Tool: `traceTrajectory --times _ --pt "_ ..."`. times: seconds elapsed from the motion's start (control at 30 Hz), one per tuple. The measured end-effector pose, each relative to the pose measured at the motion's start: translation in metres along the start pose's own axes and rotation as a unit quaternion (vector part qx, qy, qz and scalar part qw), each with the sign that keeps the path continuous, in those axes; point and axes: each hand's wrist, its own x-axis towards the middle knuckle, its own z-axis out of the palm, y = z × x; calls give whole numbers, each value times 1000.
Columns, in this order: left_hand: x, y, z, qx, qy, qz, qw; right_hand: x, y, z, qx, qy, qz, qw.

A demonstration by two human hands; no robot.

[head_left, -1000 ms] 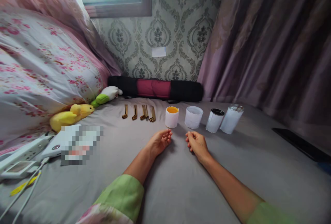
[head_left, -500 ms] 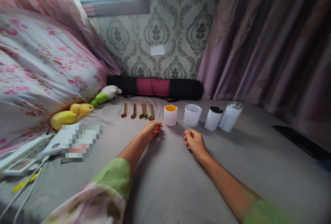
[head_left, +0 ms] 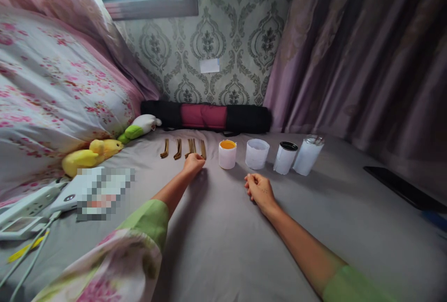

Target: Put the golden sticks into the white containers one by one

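My left hand reaches forward over the grey sheet, its fingers curled over the near ends of the rightmost brown bent sticks, touching them; a firm grip is not clear. More of these sticks lie in a row to the left. My right hand rests on the sheet with fingers loosely curled, holding nothing. Beyond it stand a white cup with orange inside, a white empty cup, a black-rimmed white cup and a clear-lidded jar.
A black and red roll lies along the wall. Yellow and green-white plush toys sit by a floral pillow. A power strip and cables lie at left. A dark flat object lies at right.
My left hand has moved forward and left from beside the orange cup to the sticks and closed its fingers over their ends. My right hand has stayed put.
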Motion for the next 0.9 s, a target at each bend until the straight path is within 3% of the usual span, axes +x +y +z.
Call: traceTrajectory --times 0.33,0.9 --pt "13 6 -5 181 19 79 980 -1 -1 -1 -3 -3 2 1000" --pt "25 2 2 277 18 128 952 0 0 0 -4 3 -15 1000"
